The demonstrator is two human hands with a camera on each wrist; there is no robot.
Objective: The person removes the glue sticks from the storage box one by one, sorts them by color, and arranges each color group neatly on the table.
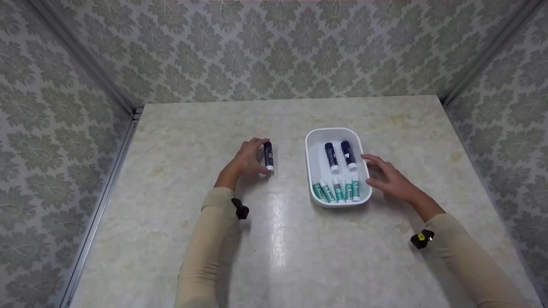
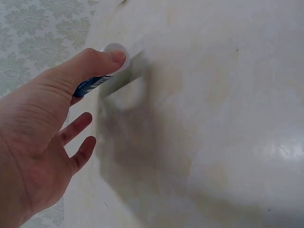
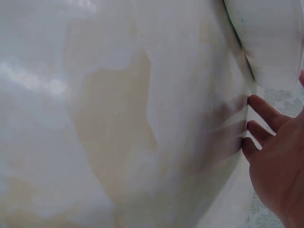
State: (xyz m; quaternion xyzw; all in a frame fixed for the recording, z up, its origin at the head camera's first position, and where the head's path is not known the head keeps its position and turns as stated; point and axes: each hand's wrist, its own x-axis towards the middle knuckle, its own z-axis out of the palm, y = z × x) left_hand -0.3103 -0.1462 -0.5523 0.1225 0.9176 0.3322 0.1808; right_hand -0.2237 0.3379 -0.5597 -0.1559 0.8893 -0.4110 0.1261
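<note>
My left hand (image 1: 249, 158) pinches a dark blue glue stick (image 1: 268, 156) end to end, with the thumb on its white end and a finger at the dark end. The left wrist view shows the thumb pressed over the white end of the glue stick (image 2: 97, 84), while the lower fingers spread free. At the right side of a white plastic tub (image 1: 309, 164), my right hand (image 1: 390, 182) has its fingertips and thumb right at the rim. In the right wrist view several fingers of the right hand (image 3: 280, 147) extend loosely beneath the tub's wall (image 3: 270, 42).
Inside the tub, two dark blue glue sticks (image 1: 331, 157) lie side by side toward the far end. Several small green-and-white tubes (image 1: 338, 191) line the near end. Patterned walls (image 1: 278, 51) enclose the marbled table (image 1: 192, 128) at the back and sides.
</note>
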